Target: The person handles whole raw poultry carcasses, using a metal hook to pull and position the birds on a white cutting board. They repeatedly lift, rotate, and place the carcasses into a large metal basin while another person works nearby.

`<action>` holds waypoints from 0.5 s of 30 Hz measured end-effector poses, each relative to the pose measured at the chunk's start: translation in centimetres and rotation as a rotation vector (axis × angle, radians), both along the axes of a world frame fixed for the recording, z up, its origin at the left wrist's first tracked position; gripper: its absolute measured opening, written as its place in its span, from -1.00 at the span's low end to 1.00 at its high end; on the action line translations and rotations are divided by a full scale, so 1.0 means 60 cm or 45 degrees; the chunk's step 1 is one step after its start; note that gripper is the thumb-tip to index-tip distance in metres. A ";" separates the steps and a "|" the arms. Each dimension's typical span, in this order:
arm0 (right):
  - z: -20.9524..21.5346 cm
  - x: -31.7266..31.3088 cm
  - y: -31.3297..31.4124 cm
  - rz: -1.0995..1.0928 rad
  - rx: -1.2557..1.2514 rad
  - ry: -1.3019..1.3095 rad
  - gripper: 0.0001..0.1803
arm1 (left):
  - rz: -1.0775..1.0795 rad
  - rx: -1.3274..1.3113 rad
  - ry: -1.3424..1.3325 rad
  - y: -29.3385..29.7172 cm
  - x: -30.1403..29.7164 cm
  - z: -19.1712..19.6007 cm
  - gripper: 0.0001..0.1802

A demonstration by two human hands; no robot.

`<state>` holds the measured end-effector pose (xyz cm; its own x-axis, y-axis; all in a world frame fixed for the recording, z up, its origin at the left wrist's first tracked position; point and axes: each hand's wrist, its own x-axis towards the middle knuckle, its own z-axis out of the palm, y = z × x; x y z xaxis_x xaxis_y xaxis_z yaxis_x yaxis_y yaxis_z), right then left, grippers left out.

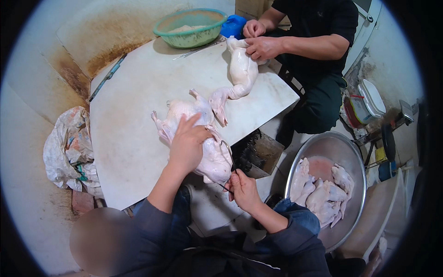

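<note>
1. Smooth white tabletop [124, 138], stained in places, stretched across a close-walled room, giving two people one shared flat support.
2. Fingers of the left hand [187, 145] lay spread, palm down, across a pale, plucked, bare-skinned bird [217, 161], probably to steady its slippery body.
3. Thumb and fingers of the right hand [244, 190] pinched a thin, dark, wire-like tool [226, 188] beside the bird's rounded end, a light grip that seemed meant for control (the tool's full shape was hard to make out).
4. That bird lay at the near edge, legs pointing away, its rounded end jutting past the tabletop, perhaps for easier reach.
5. Just beyond, a second pale plucked bird [243, 69] lay with its neck bent towards the first, while a co-worker's hands [264, 47] worked at its far end.
6. Farther out, a round green plastic basin [198, 40] sat at the far edge, and a wide silver metal basin [359, 184] stood low to the right, apparently keeping several plucked birds [325, 196] together.
</note>
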<state>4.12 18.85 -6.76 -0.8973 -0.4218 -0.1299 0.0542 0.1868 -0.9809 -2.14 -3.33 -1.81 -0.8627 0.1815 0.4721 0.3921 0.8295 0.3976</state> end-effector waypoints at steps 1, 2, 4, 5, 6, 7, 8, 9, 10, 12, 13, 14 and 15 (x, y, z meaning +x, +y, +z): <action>-0.002 -0.004 0.004 -0.002 0.005 0.031 -0.59 | -0.061 -0.041 -0.048 -0.001 -0.003 0.004 -0.66; -0.004 -0.009 0.006 -0.004 0.011 0.062 -0.57 | -0.122 -0.081 -0.095 -0.004 -0.006 0.008 -0.68; -0.011 -0.016 0.007 -0.002 0.064 0.115 -0.58 | -0.215 -0.111 -0.185 -0.002 -0.007 0.016 -0.72; -0.017 -0.019 0.005 -0.011 0.090 0.139 -0.58 | -0.246 -0.100 -0.227 0.003 -0.006 0.022 -0.72; -0.024 -0.022 0.004 -0.020 0.116 0.163 -0.58 | -0.277 -0.089 -0.269 0.007 -0.005 0.026 -0.71; -0.030 -0.025 0.004 -0.005 0.139 0.153 -0.53 | -0.285 -0.063 -0.252 0.009 -0.004 0.026 -0.68; -0.036 -0.029 0.005 0.010 0.161 0.142 -0.47 | -0.293 -0.036 -0.235 0.011 -0.003 0.026 -0.65; -0.045 -0.032 0.005 0.024 0.184 0.131 -0.42 | -0.302 -0.010 -0.218 0.014 -0.002 0.025 -0.61; -0.065 -0.034 0.003 0.055 0.144 0.058 -0.36 | -0.256 -0.019 -0.231 0.019 0.001 0.030 -0.63; -0.107 -0.034 -0.003 0.106 0.072 -0.092 -0.25 | -0.173 -0.025 -0.260 0.032 0.004 0.033 -0.67; -0.100 -0.034 -0.008 0.173 0.027 -0.160 -0.19 | -0.154 -0.036 -0.256 0.032 0.004 0.028 -0.66; -0.103 -0.039 -0.011 0.229 -0.064 -0.292 -0.22 | -0.134 -0.048 -0.253 0.033 0.003 0.022 -0.65; -0.110 -0.046 -0.013 0.285 -0.157 -0.424 -0.24 | -0.115 -0.060 -0.250 0.033 0.001 0.018 -0.64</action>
<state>1.37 18.07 -13.38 -0.6993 -0.6321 -0.3339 0.3438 0.1122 -0.9323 -2.06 -1.33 -0.72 -0.9163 0.2802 0.2860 0.3848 0.8139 0.4354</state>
